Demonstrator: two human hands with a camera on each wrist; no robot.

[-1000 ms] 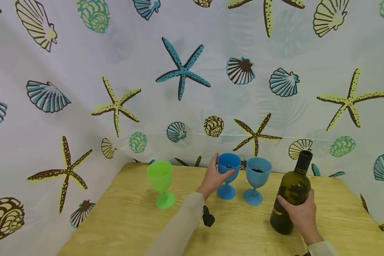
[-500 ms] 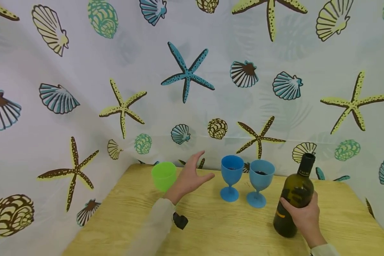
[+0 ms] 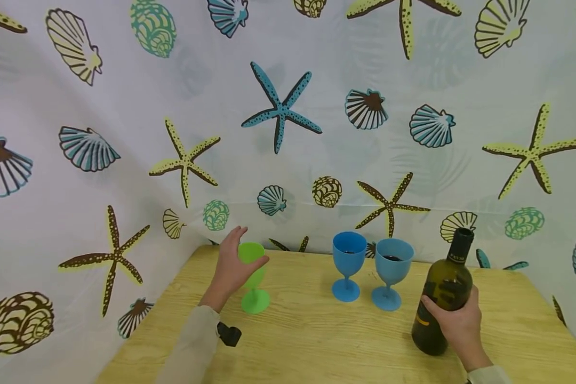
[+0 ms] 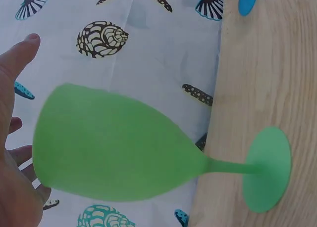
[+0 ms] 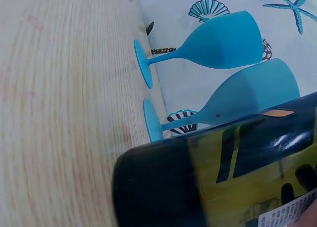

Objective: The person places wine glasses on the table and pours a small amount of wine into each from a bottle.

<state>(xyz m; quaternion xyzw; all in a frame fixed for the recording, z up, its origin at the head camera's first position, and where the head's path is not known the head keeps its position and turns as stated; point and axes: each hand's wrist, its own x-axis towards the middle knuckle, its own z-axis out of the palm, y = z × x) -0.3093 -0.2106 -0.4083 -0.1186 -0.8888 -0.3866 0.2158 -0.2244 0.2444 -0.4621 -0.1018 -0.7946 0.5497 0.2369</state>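
My left hand (image 3: 228,274) is at the bowl of a light green plastic goblet (image 3: 255,277), thumb stretched across its near side and fingers spread. In the left wrist view the fingers lie around the rim of the green goblet (image 4: 114,148), not closed on it. On the right, my right hand (image 3: 461,325) grips a dark green wine bottle (image 3: 448,277) round its body, thumb across the front. The bottle has no cork, and its neck points up. To its left stand a light blue goblet (image 3: 392,261) and a darker blue goblet (image 3: 349,253), each with dark liquid inside.
All of this is on a pale wooden table (image 3: 307,341). A white curtain (image 3: 307,149) printed with shells and starfish hangs right behind the table's back edge and along the left. The right wrist view shows the two blue goblets (image 5: 223,39) close beside each other.
My left hand has let go of the darker blue goblet and moved left to the green one. My right hand stays on the bottle. The view has shifted slightly.
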